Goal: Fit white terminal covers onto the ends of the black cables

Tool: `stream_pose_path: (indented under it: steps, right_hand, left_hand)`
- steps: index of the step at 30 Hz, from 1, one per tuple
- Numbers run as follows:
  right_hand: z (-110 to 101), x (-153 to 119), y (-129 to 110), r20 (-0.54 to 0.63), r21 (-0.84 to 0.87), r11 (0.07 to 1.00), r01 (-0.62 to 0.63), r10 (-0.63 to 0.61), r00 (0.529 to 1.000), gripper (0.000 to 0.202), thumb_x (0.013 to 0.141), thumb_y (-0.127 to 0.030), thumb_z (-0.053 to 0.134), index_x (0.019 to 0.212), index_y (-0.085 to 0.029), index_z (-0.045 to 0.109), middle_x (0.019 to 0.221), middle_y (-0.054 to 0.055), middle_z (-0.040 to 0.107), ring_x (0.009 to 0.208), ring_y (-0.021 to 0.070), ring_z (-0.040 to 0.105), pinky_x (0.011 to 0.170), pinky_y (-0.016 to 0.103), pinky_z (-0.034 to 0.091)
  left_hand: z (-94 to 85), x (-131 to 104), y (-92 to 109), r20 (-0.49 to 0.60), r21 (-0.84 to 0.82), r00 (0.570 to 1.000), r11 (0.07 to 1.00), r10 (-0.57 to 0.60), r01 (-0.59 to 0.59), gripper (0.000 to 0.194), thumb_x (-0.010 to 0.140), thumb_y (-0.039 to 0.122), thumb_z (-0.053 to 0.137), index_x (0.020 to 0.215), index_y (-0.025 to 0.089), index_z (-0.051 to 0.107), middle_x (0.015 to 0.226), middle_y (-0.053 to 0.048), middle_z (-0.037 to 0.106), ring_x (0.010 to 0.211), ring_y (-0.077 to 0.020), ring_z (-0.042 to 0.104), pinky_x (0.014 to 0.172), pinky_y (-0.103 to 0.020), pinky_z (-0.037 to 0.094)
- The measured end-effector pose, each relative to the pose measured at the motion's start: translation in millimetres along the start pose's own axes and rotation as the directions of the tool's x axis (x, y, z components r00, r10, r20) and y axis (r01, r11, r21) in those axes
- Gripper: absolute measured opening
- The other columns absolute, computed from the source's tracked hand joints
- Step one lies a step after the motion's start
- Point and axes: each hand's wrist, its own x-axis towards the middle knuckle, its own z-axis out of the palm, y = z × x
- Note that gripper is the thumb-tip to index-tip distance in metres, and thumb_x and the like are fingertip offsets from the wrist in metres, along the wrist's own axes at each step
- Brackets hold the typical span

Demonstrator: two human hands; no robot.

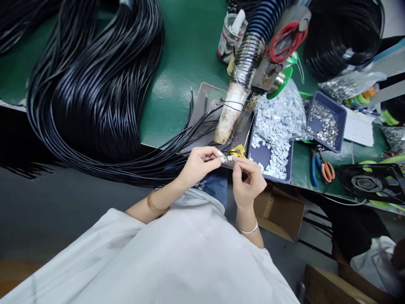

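My left hand (202,164) is closed in a pinch, its fingertips on a small metallic piece (225,159) near the table's front edge. Close against it on the right, my right hand (248,179) pinches a small white piece (230,158). The two pieces are almost touching, and their exact shape is too small to make out. Just behind my fingers lies a yellow item (238,151). Black cables (164,158) run from the left onto a dark board (207,95). A blue tray (286,169) of small white pieces stands right of my right hand.
A wrapped hose (232,105) hangs close above the board. Coiled black cables (98,93) cover the left. Rightward are a small bin of metal parts (341,126), pliers (314,169), a black fan (368,183) and a plastic cup (229,38). Another person (373,261) is at lower right.
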Motion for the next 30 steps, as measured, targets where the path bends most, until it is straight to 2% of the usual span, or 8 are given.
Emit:
stream_pose_path:
  steps: [2, 4, 6, 11, 14, 22, 27, 30]
  right_hand:
    - [1.4, 1.0, 2.8, -0.015, 0.095, 0.987, -0.128, 0.13, 0.991, 0.006, 0.089, -0.019, 0.06, 0.092, -0.024, 0.061, 0.096, 0.003, 0.074, 0.091, 0.017, 0.072, 0.077, 0.034, 0.061]
    - [2.2, 1.7, 4.3, 0.007, 0.129, 0.972, -0.194, 0.195, 0.981, 0.002, 0.089, -0.021, 0.061, 0.089, -0.023, 0.06, 0.097, 0.004, 0.074, 0.092, 0.0176, 0.072, 0.077, 0.034, 0.062]
    - [2.8, 1.7, 5.4, 0.031, 0.085, 0.984, -0.158, 0.156, 0.987, 0.002, 0.088, -0.022, 0.062, 0.087, -0.023, 0.061, 0.098, 0.005, 0.075, 0.094, 0.0185, 0.073, 0.081, 0.037, 0.062]
    - [4.4, 0.3, 10.5, 0.054, -0.108, 0.988, 0.114, -0.109, 0.993, 0.012, 0.085, -0.015, 0.063, 0.09, -0.026, 0.063, 0.103, 0.003, 0.077, 0.092, 0.0189, 0.074, 0.083, 0.037, 0.061]
    - [5.4, 0.5, 13.7, 0.059, -0.137, 0.976, 0.17, -0.163, 0.985, 0.017, 0.085, -0.012, 0.062, 0.093, -0.028, 0.061, 0.105, 0.002, 0.077, 0.092, 0.0182, 0.075, 0.08, 0.034, 0.062]
    - [8.8, 6.9, 11.4, 0.031, -0.102, 0.992, 0.07, -0.067, 0.997, 0.014, 0.086, -0.014, 0.063, 0.095, -0.025, 0.063, 0.116, 0.007, 0.074, 0.104, 0.0203, 0.072, 0.075, 0.035, 0.065]
    - [6.7, 9.3, 6.2, 0.047, -0.068, 0.997, 0.047, -0.044, 0.998, 0.011, 0.085, -0.015, 0.064, 0.089, -0.025, 0.063, 0.117, 0.006, 0.073, 0.104, 0.02, 0.073, 0.086, 0.039, 0.064]
    - [4.0, 7.3, 6.5, 0.073, 0.004, 1.0, -0.022, 0.022, 0.997, 0.01, 0.084, -0.014, 0.065, 0.085, -0.024, 0.061, 0.116, 0.006, 0.073, 0.095, 0.0184, 0.075, 0.082, 0.035, 0.065]
  left_hand:
    - [-0.1, 0.0, 0.9, -0.009, 0.006, 1.0, 1.0, 0.014, -0.014, 0.011, 0.066, 0.021, 0.08, 0.067, 0.014, 0.072, 0.064, 0.001, 0.067, 0.06, -0.0083, 0.057, 0.062, -0.019, 0.046]
    - [-0.3, 0.1, 1.3, -0.006, 0.011, 1.0, 1.0, 0.012, -0.012, 0.011, 0.068, 0.023, 0.079, 0.069, 0.014, 0.072, 0.063, 0.001, 0.066, 0.059, -0.0088, 0.056, 0.06, -0.02, 0.046]
    - [-0.2, 0.7, 0.9, -0.004, 0.02, 1.0, 1.0, 0.003, -0.003, 0.013, 0.069, 0.026, 0.079, 0.068, 0.014, 0.073, 0.063, 0.001, 0.066, 0.06, -0.0096, 0.057, 0.061, -0.021, 0.047]
    - [1.5, 3.9, -3.4, -0.036, 0.057, 0.999, 0.998, 0.036, -0.034, 0.015, 0.067, 0.026, 0.079, 0.072, 0.013, 0.073, 0.069, 0.0, 0.069, 0.064, -0.0104, 0.059, 0.066, -0.022, 0.049]
    - [4.2, 5.4, -6.0, -0.06, 0.096, 0.996, 0.994, 0.063, -0.057, 0.01, 0.069, 0.023, 0.075, 0.071, 0.013, 0.073, 0.068, 0.0, 0.068, 0.063, -0.0102, 0.059, 0.064, -0.021, 0.05]
    - [10.6, 6.2, -1.3, -0.113, 0.153, 0.986, 0.983, 0.119, -0.101, 0.006, 0.07, 0.018, 0.069, 0.07, 0.013, 0.071, 0.066, 0.001, 0.067, 0.06, -0.0083, 0.056, 0.061, -0.018, 0.049]
    - [11.6, 5.5, 3.3, -0.115, 0.126, 0.987, 0.987, 0.11, -0.095, 0.008, 0.069, 0.02, 0.069, 0.068, 0.013, 0.07, 0.065, 0.0, 0.066, 0.06, -0.0086, 0.056, 0.059, -0.019, 0.047]
    - [9.8, 5.9, 1.7, -0.105, 0.143, 0.989, 0.986, 0.102, -0.086, 0.007, 0.068, 0.019, 0.069, 0.068, 0.012, 0.069, 0.063, 0.001, 0.064, 0.058, -0.0079, 0.053, 0.058, -0.018, 0.045]
